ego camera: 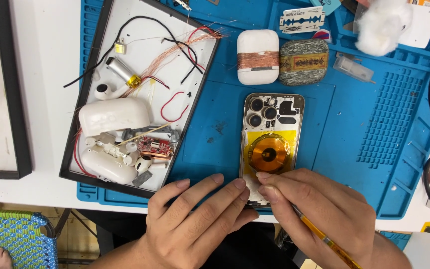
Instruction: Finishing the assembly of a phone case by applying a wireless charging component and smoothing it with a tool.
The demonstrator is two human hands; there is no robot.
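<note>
An opened phone back point(272, 130) lies upright on the blue work mat point(354, 129), showing camera lenses, a yellow sheet and a round copper coil point(268, 154). My left hand point(195, 216) rests flat on the mat with its fingertips against the phone's lower left edge. My right hand point(319, 206) covers the phone's lower end and grips a thin yellow-handled tool point(324, 240), whose tip is hidden under my fingers just below the coil.
A black-rimmed white tray point(202, 69) at the left holds a dismantled white earbud case, wires, a small red circuit board and a battery. Behind the phone sit a white case wrapped in copper wire point(258, 56), a grey patterned case point(303, 62), a razor blade point(302, 20) and cotton wool point(381, 25).
</note>
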